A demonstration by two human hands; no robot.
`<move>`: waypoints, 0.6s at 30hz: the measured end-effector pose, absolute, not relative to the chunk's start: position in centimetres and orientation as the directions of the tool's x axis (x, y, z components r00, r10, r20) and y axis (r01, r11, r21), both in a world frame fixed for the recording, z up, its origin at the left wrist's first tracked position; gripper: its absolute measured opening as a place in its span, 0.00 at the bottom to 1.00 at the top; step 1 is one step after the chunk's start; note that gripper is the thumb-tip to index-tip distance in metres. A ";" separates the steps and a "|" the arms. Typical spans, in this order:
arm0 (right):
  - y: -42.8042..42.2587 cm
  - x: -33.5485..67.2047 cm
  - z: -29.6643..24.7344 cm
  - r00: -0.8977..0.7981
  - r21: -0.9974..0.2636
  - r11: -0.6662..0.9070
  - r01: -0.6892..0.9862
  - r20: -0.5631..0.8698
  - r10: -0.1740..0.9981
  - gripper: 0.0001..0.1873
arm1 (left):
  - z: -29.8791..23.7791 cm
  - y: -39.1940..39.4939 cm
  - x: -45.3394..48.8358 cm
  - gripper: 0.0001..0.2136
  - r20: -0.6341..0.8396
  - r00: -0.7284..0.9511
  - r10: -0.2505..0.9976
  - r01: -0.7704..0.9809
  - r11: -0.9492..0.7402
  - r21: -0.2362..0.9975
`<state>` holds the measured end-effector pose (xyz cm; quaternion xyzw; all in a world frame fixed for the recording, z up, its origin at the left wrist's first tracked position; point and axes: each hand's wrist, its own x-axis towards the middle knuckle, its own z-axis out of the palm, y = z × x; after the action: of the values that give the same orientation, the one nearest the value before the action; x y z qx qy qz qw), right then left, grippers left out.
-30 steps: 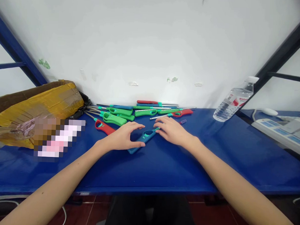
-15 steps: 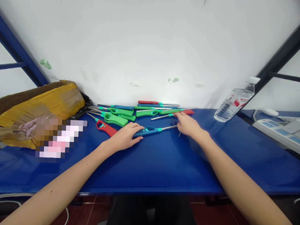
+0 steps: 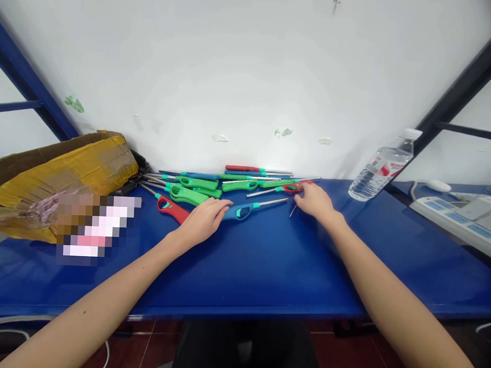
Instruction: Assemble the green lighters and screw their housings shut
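My left hand is closed around the handle of a blue long-necked lighter, whose metal tube points right. Its fingers cover the rear of the handle. Just beyond the tube's tip, my right hand has its fingers pinched together on a thin metal rod that slants down toward the table; the rod's other end is hidden in the hand. A red lighter lies right behind the right fingers, partly covered. Close to my left hand is another red lighter, its handle end hidden.
Several green lighters and others lie in a loose pile along the wall. A taped cardboard box stands at left. At right are a water bottle and a white power strip. The blue table ends at a front edge.
My right hand has drawn slightly right, away from the blue lighter's tip, and more of the thin rod shows. The blue lighter has shifted a little left and its tube has risen in view.
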<state>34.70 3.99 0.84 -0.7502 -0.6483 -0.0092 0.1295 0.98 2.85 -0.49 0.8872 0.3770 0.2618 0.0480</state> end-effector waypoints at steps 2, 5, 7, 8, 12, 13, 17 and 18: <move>3.9 34.4 0.7 0.242 -0.166 -0.220 0.961 0.124 0.962 0.20 | -0.6 2.9 1.0 0.17 0.408 0.596 0.692 0.638 -0.716 0.283; 4.0 33.9 0.4 0.252 -0.144 -0.239 0.960 0.077 0.965 0.21 | -0.8 3.0 1.1 0.17 0.403 0.628 0.665 0.609 -0.743 0.277; 4.1 33.8 0.4 0.244 -0.144 -0.232 0.962 0.072 0.967 0.20 | -0.8 2.9 1.2 0.16 0.398 0.647 0.651 0.589 -0.758 0.281; 4.1 33.9 0.5 0.244 -0.146 -0.232 0.962 0.072 0.967 0.19 | -0.6 2.8 1.2 0.16 0.389 0.657 0.645 0.582 -0.763 0.281; 3.6 34.2 1.7 0.303 -0.191 -0.278 0.941 0.117 0.946 0.20 | 0.8 2.3 0.4 0.23 0.289 0.728 0.622 0.581 -0.783 0.222; 3.4 34.2 2.2 0.328 -0.219 -0.293 0.931 0.145 0.934 0.20 | 1.2 2.3 0.1 0.26 0.262 0.731 0.630 0.596 -0.776 0.205; 2.5 33.1 3.6 0.299 -0.346 -0.180 0.921 0.330 0.895 0.20 | 2.1 2.5 -1.1 0.30 0.182 0.710 0.680 0.639 -0.731 0.238; 2.2 32.5 3.7 0.232 -0.371 -0.088 0.925 0.364 0.902 0.20 | 2.1 2.6 -1.3 0.30 0.169 0.706 0.688 0.646 -0.723 0.247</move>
<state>32.52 2.22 3.70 -0.7373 -0.6194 -0.0207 0.2689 -1.29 2.62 2.15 0.9196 0.3627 0.1252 0.0849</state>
